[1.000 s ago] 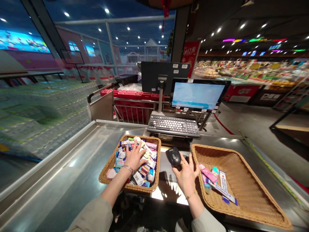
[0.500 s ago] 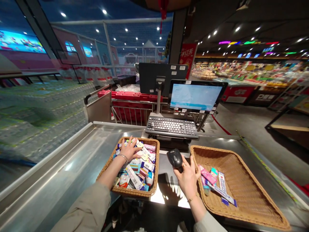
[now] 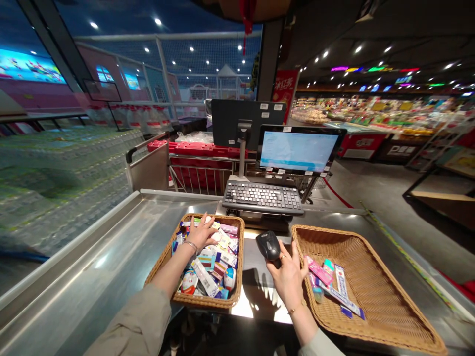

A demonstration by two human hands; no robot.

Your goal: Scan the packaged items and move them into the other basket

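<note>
My left hand (image 3: 202, 236) reaches into the wicker basket (image 3: 242, 262) on the left, its fingers spread over a heap of small packaged goods (image 3: 213, 264). Long slim packs with barcodes and egg-shaped packs lie among them. A bracelet circles that wrist. In my right hand (image 3: 290, 277) is a black handheld barcode scanner (image 3: 268, 245), its head tilted toward the left basket. Just right of this hand stands a larger wicker basket (image 3: 374, 262), where a few packs (image 3: 330, 282), pink, white and blue, lie at the near left.
Both baskets stand on a metal counter (image 3: 107, 247). Behind them are a keyboard (image 3: 262, 196) and a lit screen (image 3: 295, 149), with the back of another monitor (image 3: 230, 121) beside it. Shopping carts (image 3: 200, 173) stand beyond the counter. Shrink-wrapped packs (image 3: 70, 168) are stacked at left.
My left hand has shifted slightly within the basket, its fingers a little more bent. The view has moved slightly. My right hand keeps the scanner in about the same place.
</note>
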